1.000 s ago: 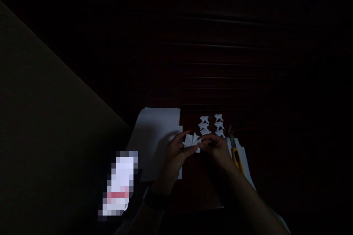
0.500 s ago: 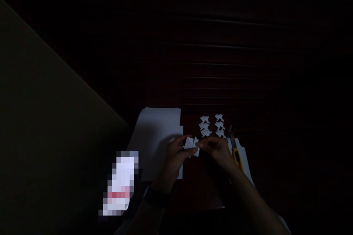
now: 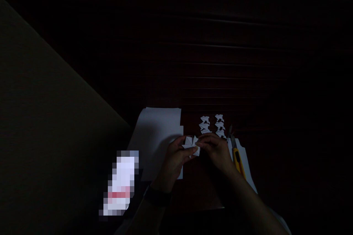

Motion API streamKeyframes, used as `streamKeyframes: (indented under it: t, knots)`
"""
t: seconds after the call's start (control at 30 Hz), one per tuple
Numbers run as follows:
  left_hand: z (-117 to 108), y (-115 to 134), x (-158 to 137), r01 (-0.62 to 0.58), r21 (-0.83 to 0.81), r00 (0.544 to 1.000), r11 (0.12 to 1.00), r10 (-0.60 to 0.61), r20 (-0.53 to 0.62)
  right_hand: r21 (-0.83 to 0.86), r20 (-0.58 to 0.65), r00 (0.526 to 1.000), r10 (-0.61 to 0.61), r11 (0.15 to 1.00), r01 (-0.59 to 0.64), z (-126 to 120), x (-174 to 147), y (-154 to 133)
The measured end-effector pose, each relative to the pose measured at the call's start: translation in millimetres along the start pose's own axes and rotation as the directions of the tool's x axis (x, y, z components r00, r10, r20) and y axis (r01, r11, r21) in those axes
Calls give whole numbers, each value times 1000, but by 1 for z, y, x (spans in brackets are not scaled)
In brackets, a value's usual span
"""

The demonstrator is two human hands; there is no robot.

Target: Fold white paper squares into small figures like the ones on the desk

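Observation:
A small white folded paper (image 3: 190, 143) with pointed flaps is held above the dark table. My left hand (image 3: 176, 154) grips it from the left, thumb on top and fingers behind. At its right side my right hand (image 3: 216, 150) pinches a flap between thumb and forefinger. Just beyond the hands, several small white folded paper figures (image 3: 204, 126) stand in a column, with a second column of folded paper figures (image 3: 220, 125) to its right. The fingers behind the held paper are partly hidden.
White paper sheets (image 3: 154, 125) lie on the left, partly under my left hand. On the right, a yellow utility knife (image 3: 237, 159) rests on more white paper (image 3: 248, 165). A bright pixelated object (image 3: 121, 180) is at the lower left. A pale wall (image 3: 41, 99) slopes along the left.
The held paper's upper flap leans slightly differently, and my right hand has shifted a little at its edge. The figures, sheets and knife stay in place.

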State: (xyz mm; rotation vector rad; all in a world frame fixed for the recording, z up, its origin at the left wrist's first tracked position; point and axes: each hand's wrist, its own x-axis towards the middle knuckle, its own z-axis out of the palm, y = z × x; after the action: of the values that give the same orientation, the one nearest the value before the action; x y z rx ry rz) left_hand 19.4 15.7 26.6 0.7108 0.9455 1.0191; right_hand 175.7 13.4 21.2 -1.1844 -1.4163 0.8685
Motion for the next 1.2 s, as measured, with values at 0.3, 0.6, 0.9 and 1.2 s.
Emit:
streamKeyframes:
  t: [0.3,0.6,0.9,1.2]
  knots:
    - [3,7,-2,68,-91,997,994,-69,-15,-90,27,993,-114,989,116,-3,-3,-9]
    - [-2,9,-2,119,-149,993,982,-115,33,-149,100,977,-188,968,202,-9,-9,-15]
    - [-3,11,-3,163,-160,986,974,-166,-6,-158,163,962,-221,956,246,-12,-10,-12]
    - [0,10,-5,78,-74,996,994,-76,37,-202,145,965,-220,948,246,-12,-10,-14]
